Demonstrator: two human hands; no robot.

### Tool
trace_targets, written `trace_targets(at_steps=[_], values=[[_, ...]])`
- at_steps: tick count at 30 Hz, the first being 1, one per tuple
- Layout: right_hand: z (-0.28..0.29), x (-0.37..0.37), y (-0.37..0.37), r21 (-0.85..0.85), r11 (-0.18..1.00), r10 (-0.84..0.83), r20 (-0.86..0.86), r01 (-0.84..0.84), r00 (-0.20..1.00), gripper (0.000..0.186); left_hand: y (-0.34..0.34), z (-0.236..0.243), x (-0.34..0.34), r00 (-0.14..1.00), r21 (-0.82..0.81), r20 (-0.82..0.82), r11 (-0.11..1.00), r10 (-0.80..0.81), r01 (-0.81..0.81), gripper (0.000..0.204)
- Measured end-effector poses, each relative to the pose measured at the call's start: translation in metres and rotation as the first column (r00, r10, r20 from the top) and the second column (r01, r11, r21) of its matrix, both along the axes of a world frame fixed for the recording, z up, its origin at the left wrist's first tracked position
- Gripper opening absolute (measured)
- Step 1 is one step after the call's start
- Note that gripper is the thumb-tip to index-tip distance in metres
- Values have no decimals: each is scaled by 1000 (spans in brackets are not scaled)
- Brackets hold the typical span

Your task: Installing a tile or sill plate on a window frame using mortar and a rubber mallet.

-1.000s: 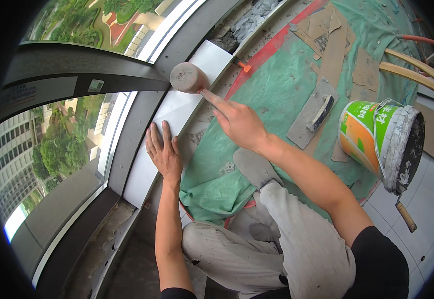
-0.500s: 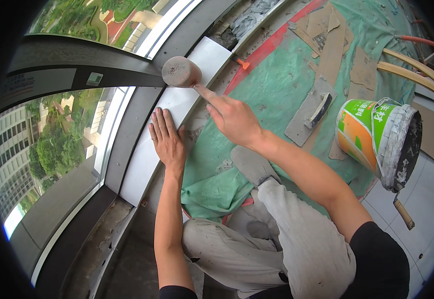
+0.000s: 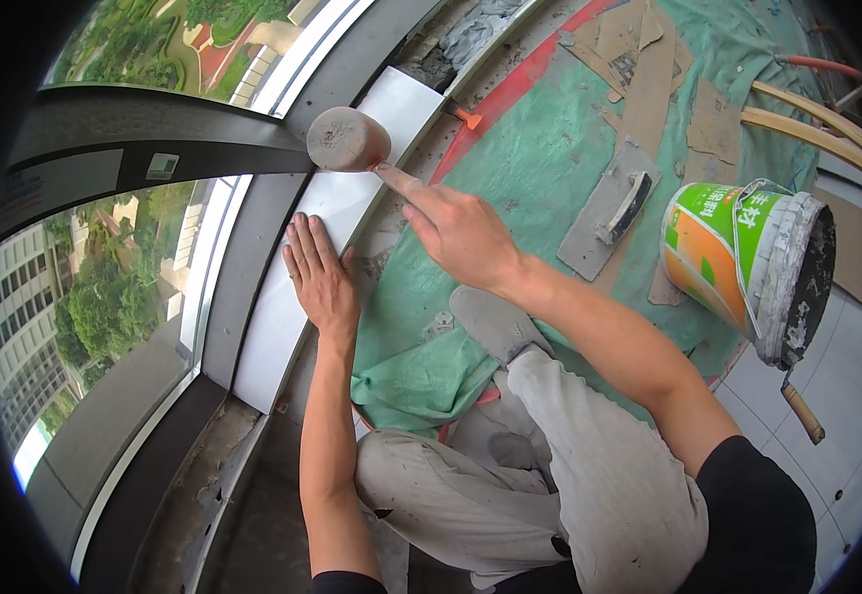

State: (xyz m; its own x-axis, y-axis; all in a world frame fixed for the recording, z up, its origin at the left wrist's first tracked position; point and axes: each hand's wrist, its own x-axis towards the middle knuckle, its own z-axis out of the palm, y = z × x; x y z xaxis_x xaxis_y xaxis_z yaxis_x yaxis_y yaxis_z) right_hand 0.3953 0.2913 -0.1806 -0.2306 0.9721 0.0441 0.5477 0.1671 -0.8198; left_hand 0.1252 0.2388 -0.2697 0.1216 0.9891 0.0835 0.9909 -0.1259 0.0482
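Note:
My right hand [image 3: 467, 238] is wrapped round the handle of a rubber mallet [image 3: 349, 140]. The mallet's thick, dusty head is over the far part of a long white tile strip [image 3: 273, 297] on the window sill; whether it touches the strip I cannot tell. My left hand [image 3: 323, 275] lies flat on the same strip, fingers stretched out, nearer to me than the mallet. An orange plastic wedge [image 3: 468, 118] sticks out at the strip's far right edge. Beyond the strip's far end, grey mortar [image 3: 490, 40] fills the sill channel.
Left of the strip stands the dark window frame [image 3: 243, 267]. A green sheet [image 3: 510, 208] covers the floor, with a trowel [image 3: 609, 210] and torn cardboard [image 3: 654, 89] on it. At right a tilted bucket [image 3: 748, 257] has a wooden-handled tool [image 3: 802, 414] beside its rim.
The whole view has shifted slightly, moving things a little to the left. The mallet head stays over the strip, and my left hand keeps its flat place on it.

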Motion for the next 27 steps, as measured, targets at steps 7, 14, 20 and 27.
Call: trace_targets(at_steps=[7, 14, 20, 27], values=[[-3, -6, 0, 34, 999, 28, -40, -26, 999, 62, -2, 0, -4, 999, -24, -17, 999, 33, -34, 88], [8, -2, 1, -64, 994, 82, -53, -85, 995, 58, 1, -2, 3, 998, -27, 46, 999, 30, -28, 85], [1, -14, 3, -4, 993, 116, -113, -117, 987, 57, -3, -3, -4, 997, 16, 63, 999, 49, -50, 86], [6, -12, -20, -81, 981, 175, -30, -177, 984, 61, -36, 2, -34, 993, 14, 108, 999, 44, -46, 95]])
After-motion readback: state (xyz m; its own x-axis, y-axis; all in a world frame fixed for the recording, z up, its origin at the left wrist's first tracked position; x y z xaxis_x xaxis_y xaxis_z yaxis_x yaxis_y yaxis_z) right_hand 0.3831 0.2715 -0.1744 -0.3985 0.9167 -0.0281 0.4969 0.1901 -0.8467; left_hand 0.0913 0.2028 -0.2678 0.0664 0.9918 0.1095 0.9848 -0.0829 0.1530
